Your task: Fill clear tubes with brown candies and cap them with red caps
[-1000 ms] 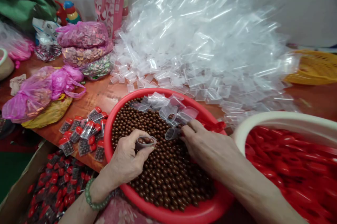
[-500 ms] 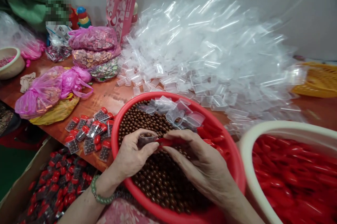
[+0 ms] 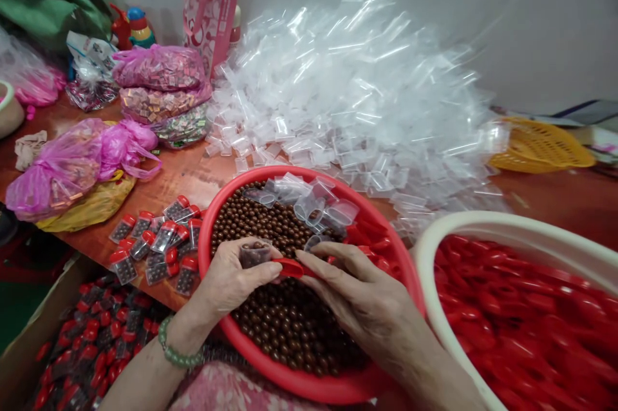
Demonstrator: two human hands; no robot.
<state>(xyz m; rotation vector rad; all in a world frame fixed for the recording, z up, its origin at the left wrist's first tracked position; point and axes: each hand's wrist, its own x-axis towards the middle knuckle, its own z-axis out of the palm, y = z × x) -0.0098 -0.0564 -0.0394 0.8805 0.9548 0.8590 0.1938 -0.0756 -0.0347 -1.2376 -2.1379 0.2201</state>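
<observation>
My left hand (image 3: pixel 226 285) is closed around a small clear plastic container (image 3: pixel 255 254), with brown balls showing inside it. In the fingertips of my right hand (image 3: pixel 371 301) is a red cap (image 3: pixel 291 268), whose left end lies against my left thumb. Both hands are above a red basin (image 3: pixel 206 234) holding many small brown balls (image 3: pixel 284 327). Clear containers (image 3: pixel 313 201) lie on the balls at the basin's far side, and loose red caps (image 3: pixel 369 240) are at its right side.
Filled, capped containers (image 3: pixel 167 237) lie left of the basin, with more in a box (image 3: pixel 96 346) below. A cream tub (image 3: pixel 434 237) of red caps stands right. Behind are a large pile of clear containers (image 3: pixel 357 95), a yellow basket (image 3: pixel 541 147) and pink bags (image 3: pixel 161 69).
The view has turned slightly right, so things appear further left. Between the hands, the red cap now shows more fully, touching my left thumb. Both hands keep their holds.
</observation>
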